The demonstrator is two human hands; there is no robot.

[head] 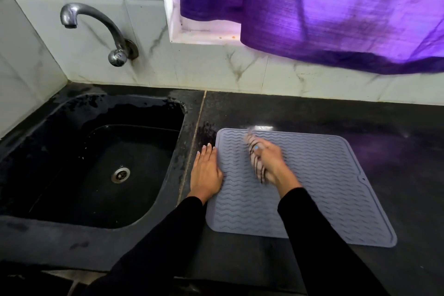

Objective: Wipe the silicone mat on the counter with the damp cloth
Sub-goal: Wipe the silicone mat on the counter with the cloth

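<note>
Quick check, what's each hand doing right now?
Left hand: open, flat on the left edge of the silicone mat.
Right hand: closed on the striped cloth, on the mat; blurred.

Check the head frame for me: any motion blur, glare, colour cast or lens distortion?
Head view: the right hand and its striped cloth are motion-blurred; the left hand, flat on the mat edge, is sharp. Small glare patch on the counter just behind the mat. The curtain is backlit, casting purple on the counter. Wide-angle bowing at the tile lines and counter edge.
</note>
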